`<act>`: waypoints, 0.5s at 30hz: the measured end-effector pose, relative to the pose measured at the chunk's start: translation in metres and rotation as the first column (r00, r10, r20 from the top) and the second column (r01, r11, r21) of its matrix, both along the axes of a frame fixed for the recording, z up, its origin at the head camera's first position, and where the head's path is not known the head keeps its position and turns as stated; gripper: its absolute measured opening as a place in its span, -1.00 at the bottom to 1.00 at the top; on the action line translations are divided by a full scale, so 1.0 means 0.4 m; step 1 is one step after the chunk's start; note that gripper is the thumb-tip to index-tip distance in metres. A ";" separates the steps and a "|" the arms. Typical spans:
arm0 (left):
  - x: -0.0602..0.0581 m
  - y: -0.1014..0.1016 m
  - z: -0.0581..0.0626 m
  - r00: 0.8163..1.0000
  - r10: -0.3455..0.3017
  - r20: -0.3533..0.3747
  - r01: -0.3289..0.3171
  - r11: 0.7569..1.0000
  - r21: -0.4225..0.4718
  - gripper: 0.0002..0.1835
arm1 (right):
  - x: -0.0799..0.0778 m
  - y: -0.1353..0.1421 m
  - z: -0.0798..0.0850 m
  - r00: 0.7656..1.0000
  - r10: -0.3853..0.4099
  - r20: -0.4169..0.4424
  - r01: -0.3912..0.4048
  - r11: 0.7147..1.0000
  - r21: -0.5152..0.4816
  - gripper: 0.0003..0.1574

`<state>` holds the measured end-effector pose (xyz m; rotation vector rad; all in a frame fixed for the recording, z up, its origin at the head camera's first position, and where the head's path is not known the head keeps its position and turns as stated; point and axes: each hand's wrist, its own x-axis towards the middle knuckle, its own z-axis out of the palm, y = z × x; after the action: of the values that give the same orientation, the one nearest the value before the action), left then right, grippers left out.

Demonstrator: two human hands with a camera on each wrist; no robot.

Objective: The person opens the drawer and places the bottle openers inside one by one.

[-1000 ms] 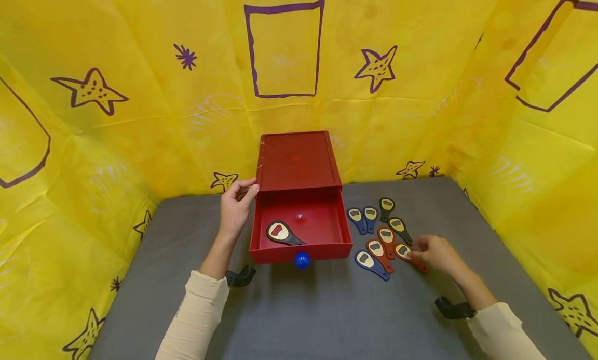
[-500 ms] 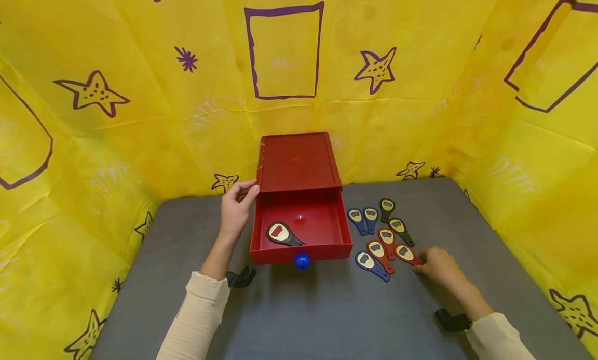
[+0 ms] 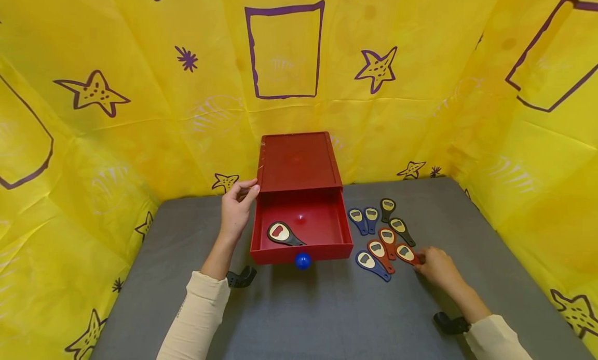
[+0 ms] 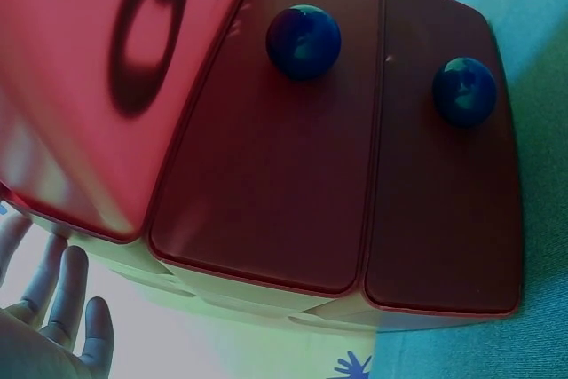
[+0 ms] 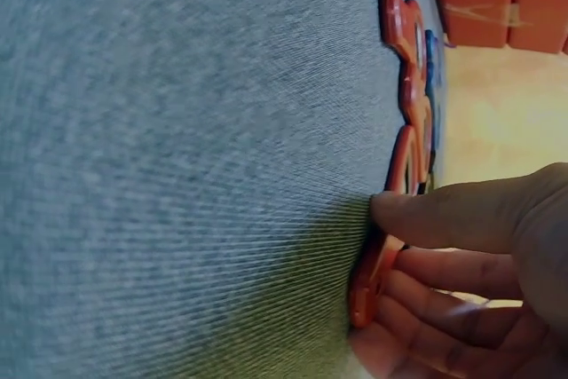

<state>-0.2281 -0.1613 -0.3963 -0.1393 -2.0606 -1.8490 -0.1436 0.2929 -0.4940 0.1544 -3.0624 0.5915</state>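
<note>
The top drawer (image 3: 327,252) of a red cabinet (image 3: 299,162) is pulled out, and a black bottle opener (image 3: 279,232) lies inside it. My left hand (image 3: 235,212) touches the cabinet's left side near the top front corner; in the left wrist view its fingers (image 4: 67,295) are extended. On the table to the right, my right hand (image 3: 438,266) pinches the handle end of a red bottle opener (image 3: 405,253) between thumb and fingers. That opener (image 5: 362,295) lies low against the grey cloth in the right wrist view, partly covered by the thumb.
Several other bottle openers lie right of the drawer: blue (image 3: 371,265), red (image 3: 376,248) and black (image 3: 398,226). Two lower drawers (image 4: 266,148) with blue knobs (image 4: 303,42) are closed. A yellow patterned cloth (image 3: 420,126) hangs behind the grey table (image 3: 317,318).
My right hand has slid slightly down along the red bottle opener, from near its head to its handle end, and now pinches it there. The left hand stays at the cabinet.
</note>
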 end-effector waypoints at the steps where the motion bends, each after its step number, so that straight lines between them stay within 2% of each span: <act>1: 0.000 0.000 0.000 1.000 0.000 -0.001 0.000 1.000 0.000 -0.69 | 0.000 0.000 -0.002 1.000 -0.001 -0.006 0.001 1.000 -0.005 -0.71; 8: 0.000 -0.001 0.002 1.000 0.001 -0.008 -0.001 1.000 -0.001 -0.70 | -0.003 0.004 -0.008 1.000 0.009 -0.025 -0.010 0.999 -0.042 -0.68; 15: -0.001 -0.001 0.000 1.000 -0.002 -0.001 0.002 1.000 0.005 -0.70 | 0.000 0.017 -0.013 1.000 0.009 0.003 -0.009 0.995 -0.102 -0.72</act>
<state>-0.2283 -0.1615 -0.3962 -0.1407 -2.0563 -1.8543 -0.1437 0.2997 -0.4990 0.1652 -3.0276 0.7470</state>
